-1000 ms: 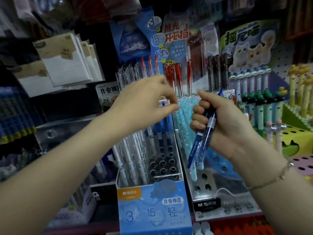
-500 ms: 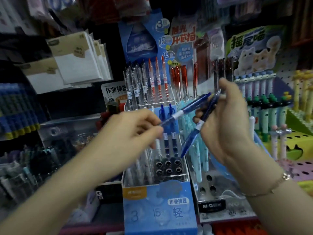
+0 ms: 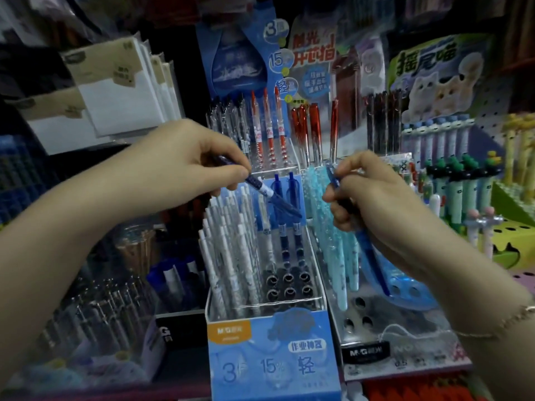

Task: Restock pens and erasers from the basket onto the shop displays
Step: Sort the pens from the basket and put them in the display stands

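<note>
Above display (image 3: 269, 360), left hand (image 3: 185, 166) gripping pen (image 3: 272, 196)

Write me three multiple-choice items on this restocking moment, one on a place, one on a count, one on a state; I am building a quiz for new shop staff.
1. Where does the tip of the blue pen in the left hand point?
A. at the blue-fronted pen display
B. at the white notepads
C. at the yellow display

2. How many blue pens stand upright in that display's right-hand columns?
A. none
B. two
C. six

3. What is the right hand doing?
A. hanging with straight fingers
B. gripping a blue pen
C. pressing flat on the shelf

Answers: 1 A, the pen slants down and rightward over the display's holes. 2 B, two blue pens stand side by side above empty dark holes. 3 B, its fingers curl round a pen whose lower end shows below the hand.
</note>
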### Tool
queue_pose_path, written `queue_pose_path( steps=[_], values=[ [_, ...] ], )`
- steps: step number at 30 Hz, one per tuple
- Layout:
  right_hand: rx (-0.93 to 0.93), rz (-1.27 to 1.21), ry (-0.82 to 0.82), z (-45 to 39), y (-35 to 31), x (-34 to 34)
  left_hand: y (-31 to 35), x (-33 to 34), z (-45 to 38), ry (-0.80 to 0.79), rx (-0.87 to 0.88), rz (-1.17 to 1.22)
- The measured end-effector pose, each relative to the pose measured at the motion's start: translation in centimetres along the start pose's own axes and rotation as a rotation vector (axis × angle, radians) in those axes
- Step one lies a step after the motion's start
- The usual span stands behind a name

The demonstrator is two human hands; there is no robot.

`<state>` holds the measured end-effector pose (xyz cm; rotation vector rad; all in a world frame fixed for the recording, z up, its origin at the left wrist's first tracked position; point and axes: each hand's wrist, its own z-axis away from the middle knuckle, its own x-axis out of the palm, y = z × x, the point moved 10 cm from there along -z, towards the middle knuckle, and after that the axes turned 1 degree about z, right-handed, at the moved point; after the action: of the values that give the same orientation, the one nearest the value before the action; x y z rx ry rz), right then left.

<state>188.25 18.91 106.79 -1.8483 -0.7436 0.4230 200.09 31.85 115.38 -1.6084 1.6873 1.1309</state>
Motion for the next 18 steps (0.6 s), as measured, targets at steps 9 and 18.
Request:
queue_pose_path(
  steps=[9,18],
  values=[
    [0.099,-0.771,-0.227,0.1,0.1,0.8,-2.6,-1.6,0.0,0.153,-0.016,0.396],
    [0.029,-0.093,-0.143,0.1,1.0,2.7,-3.5,-1.9,2.5,0.365,-0.027,0.516]
  ],
)
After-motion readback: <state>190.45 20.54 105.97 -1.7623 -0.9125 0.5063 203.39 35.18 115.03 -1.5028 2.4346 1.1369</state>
